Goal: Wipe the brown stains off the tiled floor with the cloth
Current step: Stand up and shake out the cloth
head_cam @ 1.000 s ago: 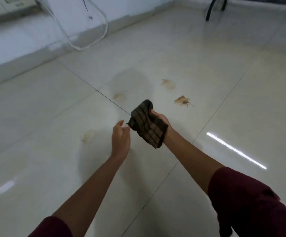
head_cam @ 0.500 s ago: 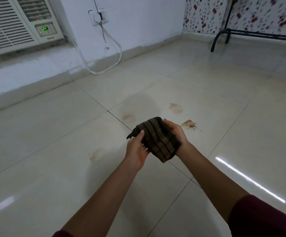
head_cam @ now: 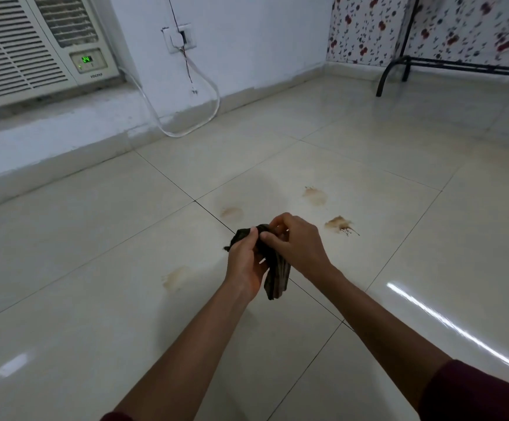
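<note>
Head view: I look forward and down at both hands, held together above the tiled floor [head_cam: 399,299].
Cloth: the dark checked cloth [head_cam: 274,278] is bunched between my two hands, clear of the floor, its lower end hanging below them.
Left grip: my left hand [head_cam: 244,262] curls around the cloth from the left, fingers wrapped onto its upper part.
Right grip: my right hand [head_cam: 297,246] pinches the cloth's top edge between thumb and bent fingers.
Stains: four brown stains lie on the tiles, one pale patch [head_cam: 175,278] left of my hands, one [head_cam: 231,212] just beyond them, one [head_cam: 316,196] farther off, and the darkest, splattered one [head_cam: 340,224] to the right.
Surroundings: a window air conditioner [head_cam: 34,47] sits at upper left, its display reading 24; a white cable [head_cam: 204,117] loops from a wall socket [head_cam: 180,38] down to the floor; a black metal frame [head_cam: 399,65] stands before flowered wallpaper [head_cam: 365,28] at upper right.
</note>
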